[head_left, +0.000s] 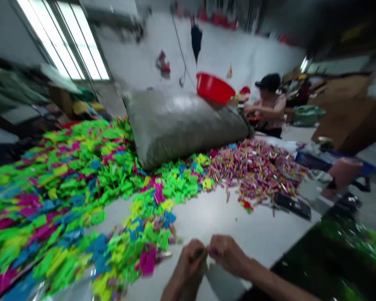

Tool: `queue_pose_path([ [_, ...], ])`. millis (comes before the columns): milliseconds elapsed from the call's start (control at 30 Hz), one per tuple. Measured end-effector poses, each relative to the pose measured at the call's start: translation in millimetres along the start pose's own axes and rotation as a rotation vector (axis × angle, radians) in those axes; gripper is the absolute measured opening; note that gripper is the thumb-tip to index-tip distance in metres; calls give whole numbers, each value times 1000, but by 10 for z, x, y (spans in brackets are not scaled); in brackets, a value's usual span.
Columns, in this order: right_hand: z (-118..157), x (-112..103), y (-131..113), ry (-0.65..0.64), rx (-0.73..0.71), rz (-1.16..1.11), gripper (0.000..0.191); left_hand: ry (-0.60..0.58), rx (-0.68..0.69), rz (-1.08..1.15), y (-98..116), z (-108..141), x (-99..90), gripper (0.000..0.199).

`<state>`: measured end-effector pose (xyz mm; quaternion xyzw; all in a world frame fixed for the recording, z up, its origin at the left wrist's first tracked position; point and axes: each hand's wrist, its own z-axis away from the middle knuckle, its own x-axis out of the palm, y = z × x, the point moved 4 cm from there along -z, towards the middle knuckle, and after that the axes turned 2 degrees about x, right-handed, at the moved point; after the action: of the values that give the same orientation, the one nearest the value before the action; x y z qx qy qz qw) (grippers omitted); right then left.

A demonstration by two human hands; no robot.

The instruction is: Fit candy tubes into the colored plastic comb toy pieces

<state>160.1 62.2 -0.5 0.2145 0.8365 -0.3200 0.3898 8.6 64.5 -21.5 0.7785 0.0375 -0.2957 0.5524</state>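
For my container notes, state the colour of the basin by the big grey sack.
The basin is red, seen in the head view.

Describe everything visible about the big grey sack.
The grey sack is large, bulging and apparently full, with a slightly shiny skin that looks like plastic; blur hides any weave or print. It lies on its side across the far part of the white table, its right end narrower and darker. A red basin sits tilted against its top. Bright coloured pieces crowd its left end and lower front, with small pinkish pieces by its right end.
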Motion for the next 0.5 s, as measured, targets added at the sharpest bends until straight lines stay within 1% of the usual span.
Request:
queue_pose_path([
  [67,-8,138,1,39,-102,59,23,-4,41,-12,-196,-22,34,36],
  [100,-16,180,5,85,-138,84,25,1,63,-22,-282,-46,44,41],
  [133,-23,204,-1,126,-177,100,28,24,66,-22,-353,-68,41,44],
  [167,-30,213,-10,149,-195,110,30,12,68,-23,-400,-83,49,46],
  [200,-37,210,-21,150,-196,112,32,14,61,-21,-427,-89,46,47],
  [233,-42,203,-31,126,-177,106,32,7,49,-19,-439,-88,42,47],
  [300,-45,188,-35,33,-96,69,30,-33,19,-27,-439,-71,30,46],
  [367,-25,176,-24,-30,-4,18,24,-74,-4,-56,-433,-38,10,43],
  [433,19,189,-19,-55,66,-5,16,-70,-10,-96,-417,16,-13,36],
  [500,82,230,-52,-101,95,30,10,-45,13,-119,-354,97,-19,28],
])
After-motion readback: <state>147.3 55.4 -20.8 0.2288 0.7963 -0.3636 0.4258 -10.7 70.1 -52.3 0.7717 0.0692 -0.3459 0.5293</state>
